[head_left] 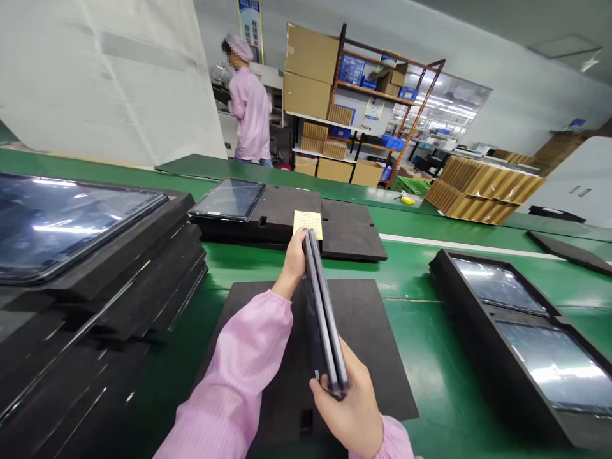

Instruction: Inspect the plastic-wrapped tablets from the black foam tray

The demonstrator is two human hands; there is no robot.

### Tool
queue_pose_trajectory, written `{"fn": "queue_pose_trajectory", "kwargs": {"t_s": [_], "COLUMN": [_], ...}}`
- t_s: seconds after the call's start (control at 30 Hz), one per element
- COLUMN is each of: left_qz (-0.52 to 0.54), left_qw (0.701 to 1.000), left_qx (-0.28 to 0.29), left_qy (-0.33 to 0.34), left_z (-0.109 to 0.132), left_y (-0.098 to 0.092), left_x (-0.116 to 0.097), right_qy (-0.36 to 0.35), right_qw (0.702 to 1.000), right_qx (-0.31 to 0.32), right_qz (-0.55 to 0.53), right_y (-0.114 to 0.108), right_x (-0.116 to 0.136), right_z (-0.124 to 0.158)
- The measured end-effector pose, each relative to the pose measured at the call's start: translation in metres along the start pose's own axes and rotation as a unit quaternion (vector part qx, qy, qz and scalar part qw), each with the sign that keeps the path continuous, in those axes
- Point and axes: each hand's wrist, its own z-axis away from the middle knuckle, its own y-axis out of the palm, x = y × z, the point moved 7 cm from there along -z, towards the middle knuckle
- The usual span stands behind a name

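Note:
Two thin, flat display panels [321, 306] stand on edge, side by side, between my hands. My left hand [294, 258] is closed on their far end. Around the near end, my right hand [351, 405] is closed with its thumb on the left face. Beneath them a black foam sheet [370, 344] lies on the green bench. Just beyond my left hand is a yellow printed paper [307, 222], resting on black foam trays [351, 233]. Another screen panel [229, 199] lies at the left of those trays.
On the left rises a tall stack of black foam trays [157, 274] topped by a large screen [71, 223]. A foam tray [497, 357] with two screens sits right. Cardboard dividers [482, 188] stand at the back right. A person in pink [251, 111] stands beyond the bench.

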Motion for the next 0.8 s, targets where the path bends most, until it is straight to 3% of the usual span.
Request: {"fn": "queue_pose_trajectory", "kwargs": {"t_s": [0.17,0.4,0.63,0.8], "left_qz": [-0.004,-0.016,-0.039,-0.075], "left_qw": [1.0,0.999,0.997,0.994], "left_qx": [0.005,0.016,0.044,0.05], "left_qy": [0.008,0.031,0.047,0.067], "left_z": [-0.001,0.006,0.015,0.021], "left_y": [0.001,0.007,0.018,0.025], "left_x": [0.002,-0.011,-0.021,-0.029], "right_qy": [-0.058,-0.108,-0.23,-0.218], "right_qw": [0.997,0.991,0.959,0.955], "right_qx": [-0.019,-0.07,-0.127,-0.177], "right_qz": [0.043,0.042,0.106,0.093], "right_y": [-0.002,0.0,-0.003,-0.004], "right_x": [-0.001,-0.011,0.008,-0.003], "right_z": [0.003,0.011,0.011,0.017]}}
